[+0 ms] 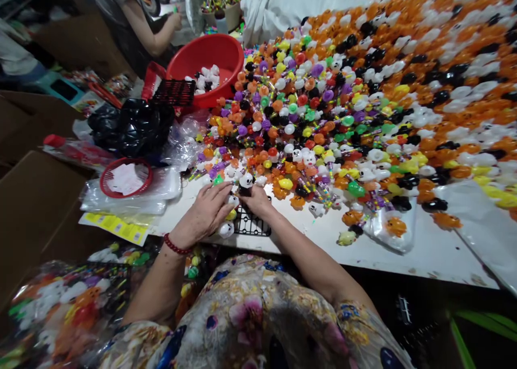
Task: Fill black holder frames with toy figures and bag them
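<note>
My right hand (258, 203) is closed around a small toy with a white skull-like head and a black body (246, 182). Just to its left, my left hand (205, 211) has its fingers stretched out over small white and yellow toy pieces; its fingertips are partly hidden. A white toy head with a black-marked face (226, 229) sits below the left palm. Beneath both hands lies a black plastic grid rack (253, 222), near the front edge of the white table (307, 245).
A huge heap of colourful small toys (299, 110) covers the table ahead and right. Back left stands a red tub (226, 56) with white and black pieces. Nearer are a red basket (105, 188), a black plastic bag (131, 126) and clear bags. A co-worker's arm (145, 29) shows behind.
</note>
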`<state>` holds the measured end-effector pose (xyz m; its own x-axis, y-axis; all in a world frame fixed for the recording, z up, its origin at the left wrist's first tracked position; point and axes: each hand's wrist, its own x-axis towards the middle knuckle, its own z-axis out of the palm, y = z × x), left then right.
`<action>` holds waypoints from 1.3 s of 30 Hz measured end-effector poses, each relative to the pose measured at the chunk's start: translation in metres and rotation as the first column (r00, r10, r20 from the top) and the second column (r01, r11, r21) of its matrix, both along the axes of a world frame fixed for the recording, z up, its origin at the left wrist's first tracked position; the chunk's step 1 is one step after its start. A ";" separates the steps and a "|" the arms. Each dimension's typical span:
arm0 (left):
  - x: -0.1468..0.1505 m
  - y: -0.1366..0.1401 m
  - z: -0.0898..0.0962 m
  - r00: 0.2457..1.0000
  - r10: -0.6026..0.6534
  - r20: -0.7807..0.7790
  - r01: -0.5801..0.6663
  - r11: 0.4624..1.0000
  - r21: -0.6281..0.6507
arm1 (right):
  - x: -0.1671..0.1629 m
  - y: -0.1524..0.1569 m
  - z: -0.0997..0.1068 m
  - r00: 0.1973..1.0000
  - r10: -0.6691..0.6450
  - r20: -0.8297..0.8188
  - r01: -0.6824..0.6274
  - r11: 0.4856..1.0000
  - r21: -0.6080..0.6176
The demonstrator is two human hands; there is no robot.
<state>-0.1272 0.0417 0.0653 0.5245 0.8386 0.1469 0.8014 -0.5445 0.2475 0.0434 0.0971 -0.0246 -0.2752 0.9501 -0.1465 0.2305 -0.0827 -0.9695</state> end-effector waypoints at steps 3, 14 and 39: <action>-0.001 0.000 0.000 1.000 0.008 0.007 -0.008 1.000 -0.021 | -0.002 0.000 -0.003 0.996 0.039 0.085 -0.044 0.998 0.054; -0.004 0.000 0.003 0.999 0.030 0.031 -0.029 0.998 -0.049 | -0.001 -0.003 0.017 0.853 0.186 0.488 -0.312 0.931 0.190; 0.008 0.019 0.005 0.996 0.053 -0.077 -0.053 0.999 0.004 | 0.000 0.013 0.020 0.965 0.236 0.119 -0.255 0.949 0.187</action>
